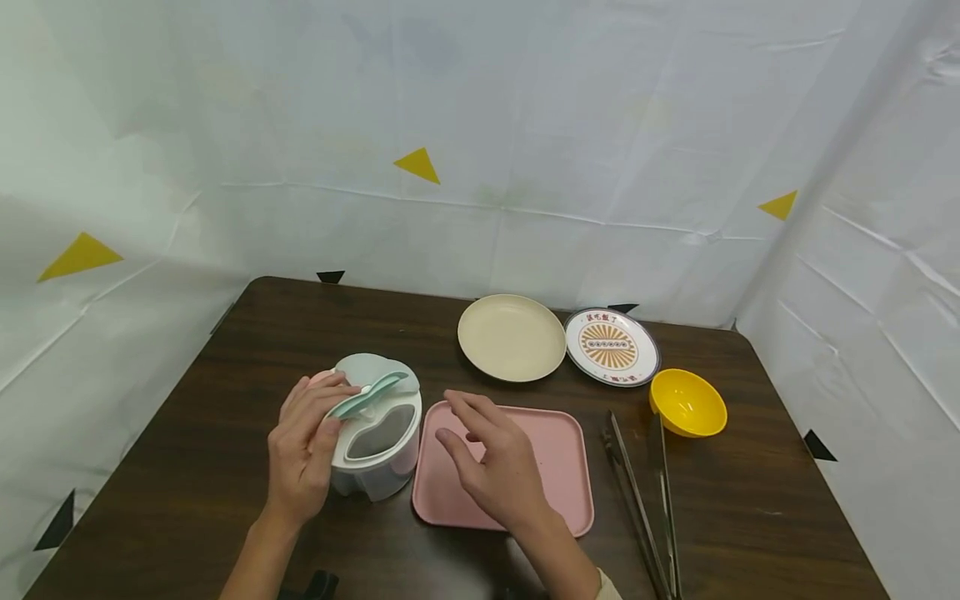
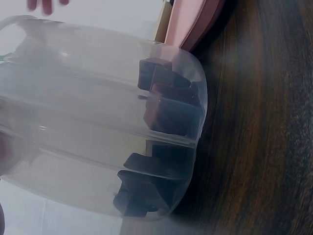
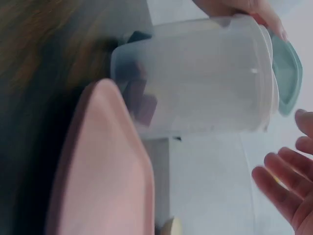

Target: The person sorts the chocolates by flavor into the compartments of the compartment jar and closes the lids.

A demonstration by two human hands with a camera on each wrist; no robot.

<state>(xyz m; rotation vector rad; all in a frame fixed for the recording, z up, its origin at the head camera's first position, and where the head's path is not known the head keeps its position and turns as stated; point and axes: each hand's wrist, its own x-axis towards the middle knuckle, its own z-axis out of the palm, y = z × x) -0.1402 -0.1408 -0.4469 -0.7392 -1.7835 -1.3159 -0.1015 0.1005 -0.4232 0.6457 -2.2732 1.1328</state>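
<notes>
A round translucent storage canister (image 1: 375, 471) with a divided white lid stands upright on the table's left half. Dark angular chunks (image 2: 171, 110) lie at its bottom, split by inner walls. One teal flap (image 1: 367, 395) of the lid is tilted up, baring a compartment opening. My left hand (image 1: 300, 446) pinches this flap at its left end between thumb and fingers; a pink flap (image 1: 322, 377) is partly hidden behind the fingers. My right hand (image 1: 491, 462) hovers over the pink tray (image 1: 562, 467), fingers spread and holding nothing, apart from the canister.
Behind the tray are a cream plate (image 1: 512, 337) and a patterned white plate (image 1: 612, 347). A yellow bowl (image 1: 687, 403) stands at the right. Long metal tongs (image 1: 637, 500) lie right of the tray. A black object (image 1: 321, 585) shows at the front edge.
</notes>
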